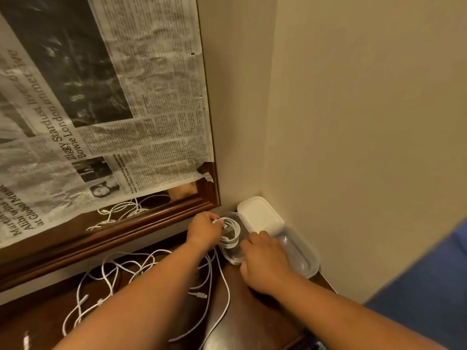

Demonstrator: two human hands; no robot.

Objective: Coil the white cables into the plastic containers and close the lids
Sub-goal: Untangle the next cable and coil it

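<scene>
A small clear plastic container [233, 257] stands on the dark wooden table near the corner of the wall. A coiled white cable [228, 239] lies partly inside it. My left hand [204, 229] pinches a loop of that cable at the container's far rim. At the near right side of the container, my right hand [265, 263] grips its wall. More white cable [126, 276] trails loose and tangled across the table to the left. A second clear container [299, 256] lies to the right, with a white lid [260, 214] resting on its far end.
A wood-framed mirror [113, 228] partly covered with newspaper leans on the wall behind the table and reflects the cables. Cream walls meet in a corner right behind the containers. A blue surface [429, 286] shows at the lower right, past the table edge.
</scene>
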